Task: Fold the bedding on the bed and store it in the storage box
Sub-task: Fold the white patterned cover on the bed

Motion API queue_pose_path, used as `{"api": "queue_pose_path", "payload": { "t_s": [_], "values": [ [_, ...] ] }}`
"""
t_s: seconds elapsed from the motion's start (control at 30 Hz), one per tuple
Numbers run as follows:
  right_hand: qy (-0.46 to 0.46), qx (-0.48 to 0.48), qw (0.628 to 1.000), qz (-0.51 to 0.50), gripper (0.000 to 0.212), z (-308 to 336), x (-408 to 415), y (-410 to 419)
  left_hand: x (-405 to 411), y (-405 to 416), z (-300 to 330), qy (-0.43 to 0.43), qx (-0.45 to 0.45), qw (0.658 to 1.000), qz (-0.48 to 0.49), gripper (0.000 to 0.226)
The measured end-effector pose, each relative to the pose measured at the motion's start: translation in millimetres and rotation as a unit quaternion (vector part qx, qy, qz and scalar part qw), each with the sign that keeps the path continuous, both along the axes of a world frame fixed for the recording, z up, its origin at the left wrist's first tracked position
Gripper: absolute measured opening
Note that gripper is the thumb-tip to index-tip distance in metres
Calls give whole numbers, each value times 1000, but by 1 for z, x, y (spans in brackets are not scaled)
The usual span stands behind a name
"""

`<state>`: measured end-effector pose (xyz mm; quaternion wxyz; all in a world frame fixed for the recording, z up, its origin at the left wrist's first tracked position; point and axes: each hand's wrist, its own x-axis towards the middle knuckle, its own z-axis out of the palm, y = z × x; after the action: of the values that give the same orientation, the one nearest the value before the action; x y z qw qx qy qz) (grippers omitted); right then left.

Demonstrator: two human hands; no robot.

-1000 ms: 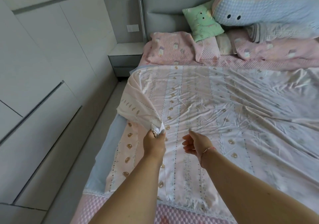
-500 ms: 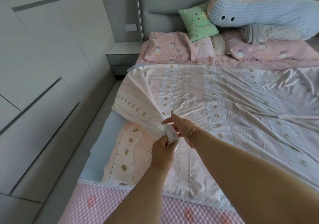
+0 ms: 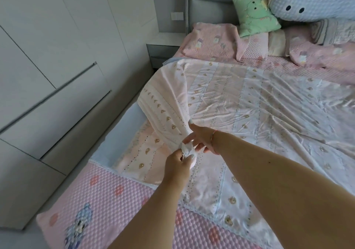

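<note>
A thin pink-and-white sheet with small bear prints [image 3: 249, 103] lies spread over the bed. Its left edge is lifted and drawn into a bunch over the sheet's left part. My left hand [image 3: 177, 164] grips the bunched corner from below. My right hand [image 3: 199, 137] reaches across and touches the same bunch just above, fingers spread on the cloth. No storage box is in view.
A pink quilted mattress cover [image 3: 107, 200] shows at the bed's near end. Pink pillows [image 3: 211, 37], a green cushion [image 3: 255, 16] and a blue-and-pink plush pillow [image 3: 311, 1] lie at the headboard. A grey nightstand [image 3: 163, 51] and white wardrobe doors [image 3: 48, 76] border the narrow floor strip on the left.
My right hand came over from the right and reached the bunched corner held by my left hand. The lifted edge moved slightly toward the bed's middle, and the view dropped lower.
</note>
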<state>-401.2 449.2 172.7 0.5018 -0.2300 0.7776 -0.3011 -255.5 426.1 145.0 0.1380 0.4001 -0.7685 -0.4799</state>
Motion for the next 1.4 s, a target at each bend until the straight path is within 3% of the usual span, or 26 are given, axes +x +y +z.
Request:
{"api": "queue_pose_path", "payload": {
  "t_s": [0.2,0.47,0.7,0.77,0.83,0.93,1.0,1.2,1.4],
  "values": [
    [-23,-27,999,-15,71,-14,-6,18,-2,22,-4,24,60,998,2,47],
    [-4,-79,997,-11,55,-10,-1,4,4,19,-1,-4,27,995,-93,73],
    [21,36,998,45,73,6,24,-19,20,4,-4,-12,-12,991,-130,72],
    [41,27,999,-4,66,4,26,-21,26,0,-5,-6,-10,991,-133,73],
    [11,-34,991,-132,50,-1,24,-23,29,-4,-5,1,-10,992,-124,72],
    [-151,-131,914,-353,20,-7,20,-17,27,-7,0,30,-7,994,-109,65],
    [-219,-165,867,-417,8,-11,12,-9,21,-4,8,57,4,994,-97,61],
    [-315,-199,816,-442,19,12,-20,29,-1,19,20,95,4,992,-86,42],
    [-273,-139,855,-418,18,10,-65,97,-30,65,14,75,-20,992,-103,25]
  ]
}}
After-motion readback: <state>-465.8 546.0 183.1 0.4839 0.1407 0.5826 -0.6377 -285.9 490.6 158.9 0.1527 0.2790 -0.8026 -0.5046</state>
